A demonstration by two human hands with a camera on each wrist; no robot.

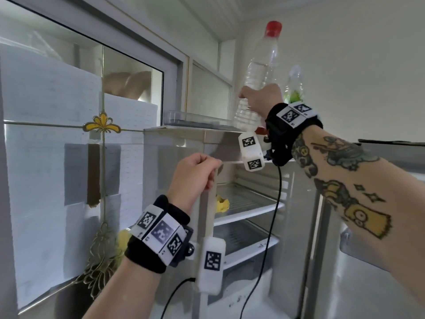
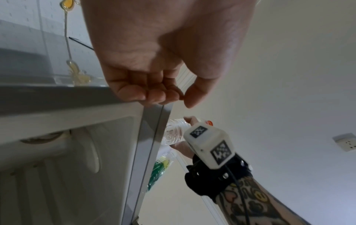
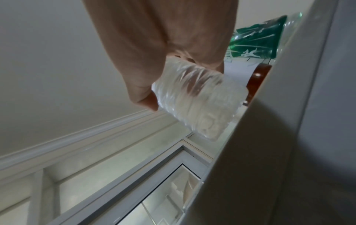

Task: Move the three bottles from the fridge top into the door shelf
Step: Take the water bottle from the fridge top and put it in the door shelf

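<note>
The fridge (image 1: 230, 139) stands open before me, its top at about my eye level and its wire shelves visible below. My left hand (image 1: 194, 178) is curled round the edge of the fridge door (image 1: 208, 217) and holds it open; the door shelf itself is out of view in all three views. On the fridge top, at its front edge, my right hand (image 1: 261, 97) is wrapped round the lower ribbed body of the clear bottle (image 1: 262, 72), which has a red cap and leans slightly left; whether its base has left the surface I cannot tell. The green-labelled bottle (image 1: 294, 88) stands upright just behind my right wrist. A third item with a red-brown part (image 3: 258, 80) shows beside the clear bottle in the right wrist view, but too little is visible to identify it. Handling judgement: the clear bottle appears only partly filled, so expect low weight and some sloshing when tilted. Its thin ribbed wall will likely flex under pressure; grip firmly but do not crush. The ribs give the fingers (image 3: 140, 97) purchase, so the lower body is a sound place to hold. Keep the bottle upright during the descent and watch the neighbouring bottle, which could be knocked off the edge.
</note>
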